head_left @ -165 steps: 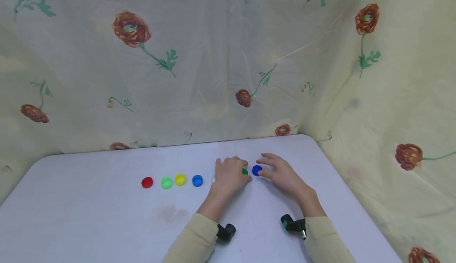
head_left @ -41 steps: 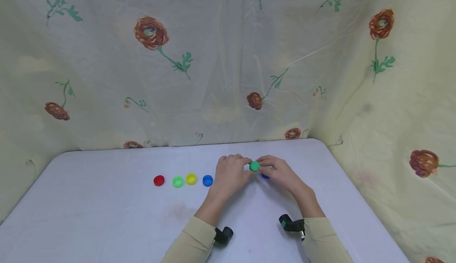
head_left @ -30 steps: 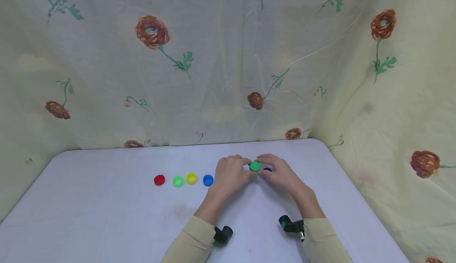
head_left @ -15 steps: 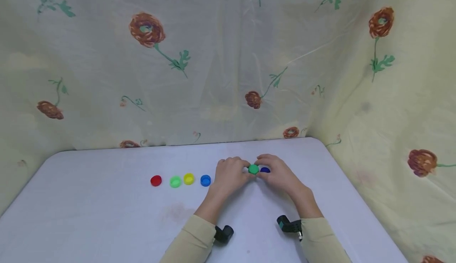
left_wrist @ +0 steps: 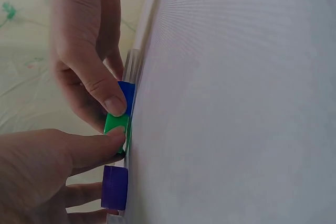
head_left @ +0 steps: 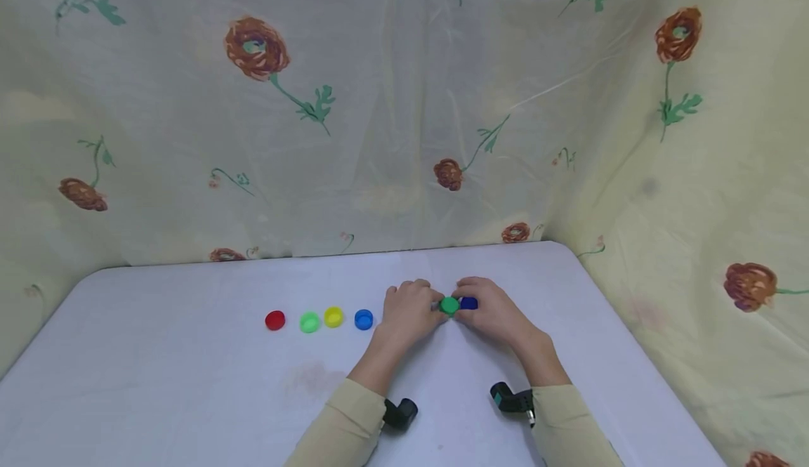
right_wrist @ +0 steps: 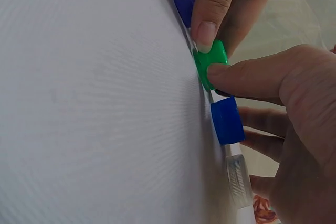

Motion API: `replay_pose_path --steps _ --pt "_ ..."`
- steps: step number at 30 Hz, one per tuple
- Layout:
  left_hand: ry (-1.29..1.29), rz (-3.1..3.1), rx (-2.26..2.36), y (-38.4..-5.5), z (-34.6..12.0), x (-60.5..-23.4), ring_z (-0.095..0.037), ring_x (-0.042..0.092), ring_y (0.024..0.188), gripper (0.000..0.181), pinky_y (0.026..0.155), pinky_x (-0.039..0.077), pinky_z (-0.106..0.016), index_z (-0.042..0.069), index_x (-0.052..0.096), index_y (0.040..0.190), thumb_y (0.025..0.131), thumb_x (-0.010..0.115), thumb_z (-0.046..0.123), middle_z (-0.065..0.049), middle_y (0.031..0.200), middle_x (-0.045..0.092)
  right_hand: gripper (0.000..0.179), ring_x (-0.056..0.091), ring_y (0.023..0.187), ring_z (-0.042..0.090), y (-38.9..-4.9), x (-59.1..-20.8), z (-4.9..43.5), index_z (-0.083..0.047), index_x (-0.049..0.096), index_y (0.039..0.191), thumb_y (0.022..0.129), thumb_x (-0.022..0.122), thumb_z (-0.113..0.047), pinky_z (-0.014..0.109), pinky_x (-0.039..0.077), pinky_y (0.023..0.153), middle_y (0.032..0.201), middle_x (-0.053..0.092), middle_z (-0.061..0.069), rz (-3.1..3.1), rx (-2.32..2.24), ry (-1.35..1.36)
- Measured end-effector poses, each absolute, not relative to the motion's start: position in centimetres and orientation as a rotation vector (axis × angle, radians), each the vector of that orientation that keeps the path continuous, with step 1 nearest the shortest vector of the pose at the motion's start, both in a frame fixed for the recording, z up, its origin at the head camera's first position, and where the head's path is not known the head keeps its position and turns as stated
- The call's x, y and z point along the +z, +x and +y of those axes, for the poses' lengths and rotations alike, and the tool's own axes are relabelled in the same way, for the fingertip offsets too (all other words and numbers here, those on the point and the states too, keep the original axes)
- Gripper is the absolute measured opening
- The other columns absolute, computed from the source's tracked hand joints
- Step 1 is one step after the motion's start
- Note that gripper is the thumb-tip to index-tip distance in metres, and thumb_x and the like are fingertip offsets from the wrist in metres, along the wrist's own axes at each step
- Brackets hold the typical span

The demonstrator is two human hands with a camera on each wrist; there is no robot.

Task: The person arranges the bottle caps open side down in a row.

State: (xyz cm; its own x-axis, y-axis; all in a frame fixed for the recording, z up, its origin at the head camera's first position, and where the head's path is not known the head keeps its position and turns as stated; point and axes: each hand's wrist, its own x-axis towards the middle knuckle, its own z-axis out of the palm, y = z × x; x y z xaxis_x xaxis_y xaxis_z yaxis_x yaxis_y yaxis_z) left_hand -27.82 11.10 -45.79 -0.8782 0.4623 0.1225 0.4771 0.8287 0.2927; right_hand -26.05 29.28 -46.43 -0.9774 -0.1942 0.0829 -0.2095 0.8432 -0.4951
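Both hands pinch a green bottle cap (head_left: 449,305) between them, low over the white table. My left hand (head_left: 409,312) has its thumb on the cap's near side in the left wrist view, and my right hand (head_left: 491,309) presses its thumb on the same cap (right_wrist: 211,66) from the other side. A blue cap (right_wrist: 227,120) sits just right of the green one, under the right hand's fingers. On the left, a purple cap (left_wrist: 114,188) lies below the left hand's fingers. Past the blue cap, a clear cap (right_wrist: 239,182) shows in the right wrist view.
Left of the hands, a red cap (head_left: 274,320), a light green cap (head_left: 310,322), a yellow cap (head_left: 333,317) and a lighter blue cap (head_left: 363,319) stand in a loose row on the white table (head_left: 158,383). A flowered curtain (head_left: 354,137) hangs behind and at the right.
Earlier the green cap was partly hidden by the left hand, with the right hand at the blue cap. Both hands then held the green cap higher; now it is lower, beside the blue cap.
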Motion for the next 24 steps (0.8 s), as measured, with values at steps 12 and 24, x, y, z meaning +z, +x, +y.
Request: replay_pose_path --steps 12,24 --pt "-0.735 -3.011 -0.472 -27.6 10.4 -45.8 -0.028 0.058 0.126 0.043 0.104 0.044 -0.057 0.026 0.069 0.127 0.086 0.075 0.041 -0.003 0.135 0.064 0.035 0.046 0.137 0.043 -25.8 -46.5 28.7 -0.004 0.068 0.121 0.088 0.071 -0.015 0.059 0.037 0.113 0.142 0.055 0.02 -3.028 0.747 0.301" --pt "-0.7 -3.021 -0.471 -27.0 8.4 -45.3 -0.029 0.059 0.124 0.049 0.104 0.043 -0.058 0.024 0.067 0.129 0.084 0.077 0.042 -0.004 0.134 0.064 0.042 0.04 0.142 0.041 -25.3 -46.0 27.4 -0.012 0.066 0.127 0.086 0.072 -0.021 0.065 0.03 0.113 0.147 0.052 0.015 -3.014 0.732 0.313"
